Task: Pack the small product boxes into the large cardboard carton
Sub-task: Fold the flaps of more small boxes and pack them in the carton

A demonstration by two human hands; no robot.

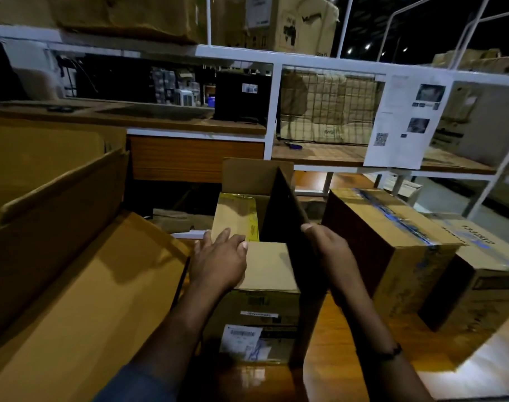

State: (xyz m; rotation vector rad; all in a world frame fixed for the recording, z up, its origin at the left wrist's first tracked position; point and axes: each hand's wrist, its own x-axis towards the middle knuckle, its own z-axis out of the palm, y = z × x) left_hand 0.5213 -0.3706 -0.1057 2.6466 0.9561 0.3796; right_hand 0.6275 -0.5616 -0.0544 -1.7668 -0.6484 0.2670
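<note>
A brown cardboard carton (265,309) stands on the wooden table in front of me, with a white barcode label on its near side. Its near flap (269,265) and left flap (236,216) with yellow tape lie folded down. My left hand (218,256) rests flat on those flaps with fingers spread. The right flap (288,216) stands upright, dark on its inner face. My right hand (328,250) grips that flap's near edge. The far flap (247,175) stands up too. The inside of the carton is hidden.
A sealed carton with blue tape (392,242) sits to the right, another carton (485,271) beside it. Large open cartons (59,227) crowd the left. A white shelf frame (273,111) with a paper sheet (404,120) stands behind.
</note>
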